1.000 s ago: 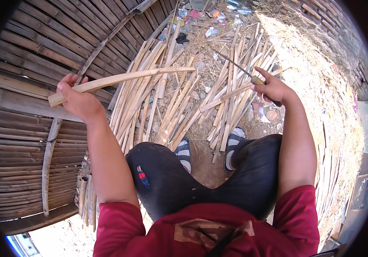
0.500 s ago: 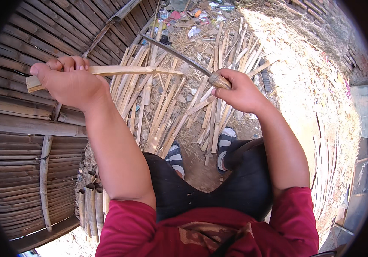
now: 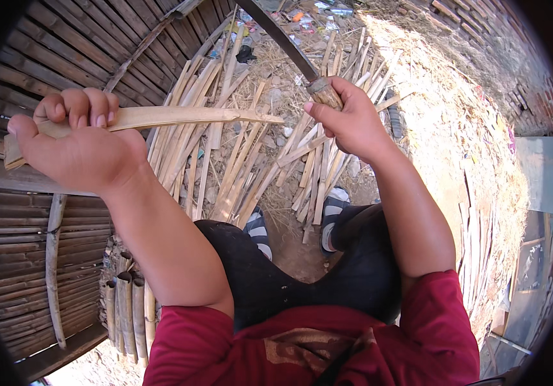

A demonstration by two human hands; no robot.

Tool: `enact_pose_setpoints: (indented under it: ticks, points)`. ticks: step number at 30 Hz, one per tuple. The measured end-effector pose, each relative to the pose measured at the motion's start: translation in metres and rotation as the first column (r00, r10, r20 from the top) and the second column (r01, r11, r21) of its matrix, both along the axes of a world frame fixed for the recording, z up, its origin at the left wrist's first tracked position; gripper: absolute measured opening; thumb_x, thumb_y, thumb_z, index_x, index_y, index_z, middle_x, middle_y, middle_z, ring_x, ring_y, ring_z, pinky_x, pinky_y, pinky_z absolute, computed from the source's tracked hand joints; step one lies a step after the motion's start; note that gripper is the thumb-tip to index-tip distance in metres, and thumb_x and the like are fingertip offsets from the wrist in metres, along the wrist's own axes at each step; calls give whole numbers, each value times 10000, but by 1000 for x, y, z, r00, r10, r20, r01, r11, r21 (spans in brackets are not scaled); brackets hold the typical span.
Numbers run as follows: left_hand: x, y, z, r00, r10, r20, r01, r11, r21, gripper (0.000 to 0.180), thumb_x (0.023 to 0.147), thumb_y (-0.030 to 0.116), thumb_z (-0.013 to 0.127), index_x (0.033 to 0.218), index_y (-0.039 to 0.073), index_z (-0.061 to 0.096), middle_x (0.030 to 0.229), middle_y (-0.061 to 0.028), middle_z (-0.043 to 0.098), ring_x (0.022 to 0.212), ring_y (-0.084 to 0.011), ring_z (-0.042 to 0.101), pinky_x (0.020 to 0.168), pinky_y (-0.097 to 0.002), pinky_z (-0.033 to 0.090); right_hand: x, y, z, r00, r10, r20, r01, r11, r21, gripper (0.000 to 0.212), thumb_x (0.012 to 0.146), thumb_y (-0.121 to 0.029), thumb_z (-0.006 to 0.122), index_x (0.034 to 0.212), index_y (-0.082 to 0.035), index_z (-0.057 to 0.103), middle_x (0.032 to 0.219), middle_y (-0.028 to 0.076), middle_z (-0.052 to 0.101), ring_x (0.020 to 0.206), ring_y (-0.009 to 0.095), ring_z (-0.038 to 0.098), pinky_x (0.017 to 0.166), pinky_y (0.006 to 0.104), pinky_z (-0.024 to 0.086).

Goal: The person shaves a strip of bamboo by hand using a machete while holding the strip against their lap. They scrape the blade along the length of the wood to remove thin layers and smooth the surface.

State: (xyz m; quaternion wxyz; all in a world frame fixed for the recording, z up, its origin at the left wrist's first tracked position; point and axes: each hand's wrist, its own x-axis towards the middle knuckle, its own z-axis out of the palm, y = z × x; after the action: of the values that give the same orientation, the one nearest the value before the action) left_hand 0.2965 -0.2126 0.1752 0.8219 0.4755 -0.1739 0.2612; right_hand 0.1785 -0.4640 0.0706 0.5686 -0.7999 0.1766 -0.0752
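My left hand is wrapped round a pale split bamboo strip near its thick end. The strip points to the right, and its far end thins to a ragged tip. In my right hand is a machete, gripped by its short wooden handle. Its long dark blade slants up and to the left, apart from the strip, and the blade's end runs out of the picture at the top. Below both hands, many split bamboo strips lie in a loose pile on the ground.
A bamboo slat wall rises close on the left, with upright bamboo tubes at its foot. Litter lies at the far end. Sunlit straw and a brick wall are on the right. My sandalled feet stand by the pile.
My left hand has moved left and slightly down with the bamboo strip. My right hand has risen a little, and the machete blade has swung up to a steeper angle.
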Motion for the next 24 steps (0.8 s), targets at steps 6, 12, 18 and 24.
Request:
enact_pose_setpoints:
  ticks: [6, 12, 18, 24]
  points:
    - [11, -13, -8, 996, 16, -84, -17, 1000, -19, 421, 1059, 497, 326, 828, 146, 346, 618, 3, 293, 511, -127, 270, 546, -291, 275, -7, -3, -30, 1000, -9, -21, 7, 997, -73, 482, 865, -281, 764, 1183, 56, 631, 820, 120, 661, 729, 185, 624, 688, 358, 503]
    - [12, -12, -10, 993, 71, -98, -72, 997, -12, 422, 1061, 496, 319, 832, 143, 343, 620, 7, 288, 518, -130, 256, 550, -290, 270, -14, 40, -24, 990, -46, 135, 56, 995, -77, 400, 895, -255, 721, 1133, 43, 603, 863, 204, 689, 762, 316, 679, 709, 395, 519]
    - [5, -21, -7, 978, 131, -162, -139, 990, -39, 412, 1044, 483, 334, 811, 142, 340, 604, 13, 277, 508, -130, 235, 542, -294, 266, -25, 79, -98, 997, 56, -55, -69, 958, -279, 402, 886, -218, 680, 1158, 44, 541, 845, 308, 676, 865, 481, 678, 769, 516, 524]
    - [9, -10, -11, 975, 137, -176, -151, 986, -67, 405, 1025, 480, 376, 798, 147, 340, 602, 16, 284, 498, -124, 244, 529, -297, 261, -17, 75, -79, 995, 70, -66, -82, 974, -211, 381, 864, -230, 687, 1077, 65, 576, 812, 298, 675, 833, 475, 681, 755, 505, 531]
